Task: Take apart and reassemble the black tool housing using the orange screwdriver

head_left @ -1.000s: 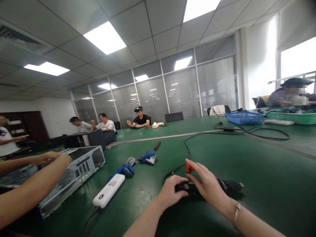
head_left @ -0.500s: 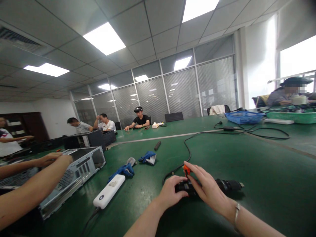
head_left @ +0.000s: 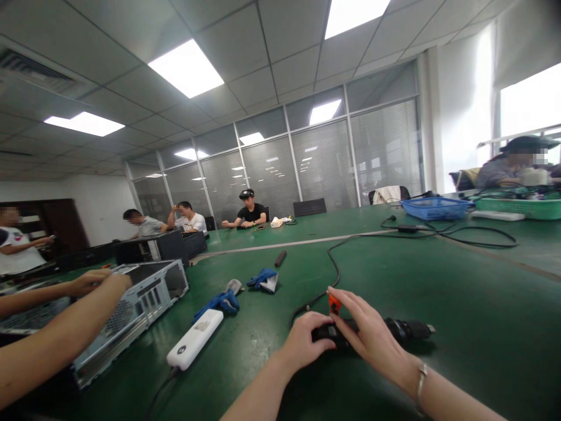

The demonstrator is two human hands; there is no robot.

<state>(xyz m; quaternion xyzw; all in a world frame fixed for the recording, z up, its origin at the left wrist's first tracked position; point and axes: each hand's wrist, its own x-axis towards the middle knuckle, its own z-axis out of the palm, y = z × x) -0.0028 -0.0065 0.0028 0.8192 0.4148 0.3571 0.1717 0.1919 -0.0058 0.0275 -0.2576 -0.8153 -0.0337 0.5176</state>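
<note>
A black electric screwdriver (head_left: pixel 405 330) with an orange switch (head_left: pixel 334 303) lies on the green table (head_left: pixel 460 292), its cord (head_left: pixel 333 266) running off toward the back. My left hand (head_left: pixel 304 342) is curled around the tool's rear end. My right hand (head_left: pixel 368 339) lies over the middle of the body, fingers wrapped on it, fingertips beside the orange switch. The tip end sticks out to the right of my right hand.
A white power strip (head_left: pixel 195 346) lies left of my hands, with blue gloves (head_left: pixel 219 302) behind it. An open computer case (head_left: pixel 135 304) sits at the left, a neighbour's arms (head_left: pixel 56 333) over it. Baskets (head_left: pixel 433 208) and several seated people are farther off.
My hands have barely shifted on the screwdriver; the right fingers moved slightly around the orange switch. The view drifted a little.
</note>
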